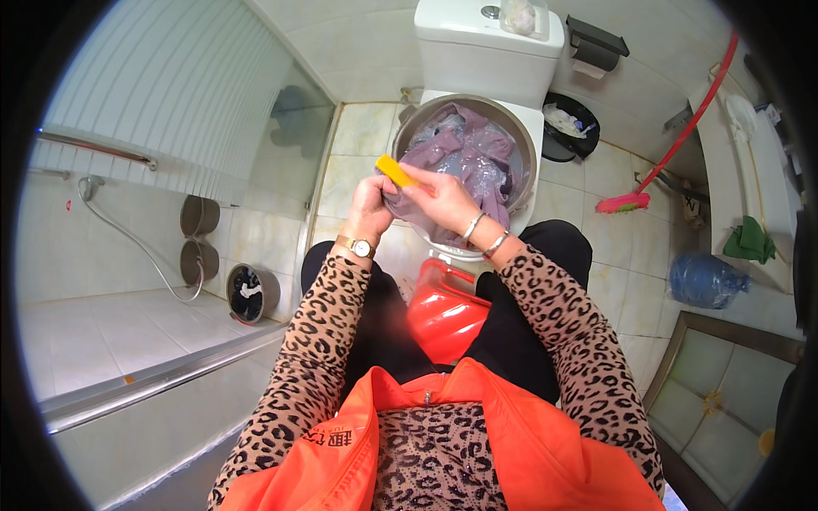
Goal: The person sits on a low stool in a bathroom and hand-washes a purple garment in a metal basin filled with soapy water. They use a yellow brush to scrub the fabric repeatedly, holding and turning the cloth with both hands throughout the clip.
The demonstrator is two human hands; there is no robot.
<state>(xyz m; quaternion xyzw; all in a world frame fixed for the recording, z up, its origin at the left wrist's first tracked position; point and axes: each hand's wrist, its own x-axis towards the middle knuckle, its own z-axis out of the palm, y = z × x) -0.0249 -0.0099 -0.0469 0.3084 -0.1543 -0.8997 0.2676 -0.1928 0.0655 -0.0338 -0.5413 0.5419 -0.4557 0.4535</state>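
My right hand [445, 195] grips a yellow block [395, 170], perhaps a brush or a bar of soap, over the left front rim of a grey-brown round basin [529, 147]. Beside it my left hand [372, 205] is closed on a piece of the mauve garment [409, 207], close to the block's lower side. More of the wet mauve cloth [470, 137] lies in water inside the basin, which rests on the toilet. The fingertips of both hands are partly hidden by the block and the cloth.
A red plastic stool or bucket [447, 313] stands between my knees. Right of the toilet are a black waste bin [571, 128], a pink broom [623, 203] and a blue water bottle [706, 281]. Left is a glass shower screen [192, 115] and a bucket with dark cloth [271, 294].
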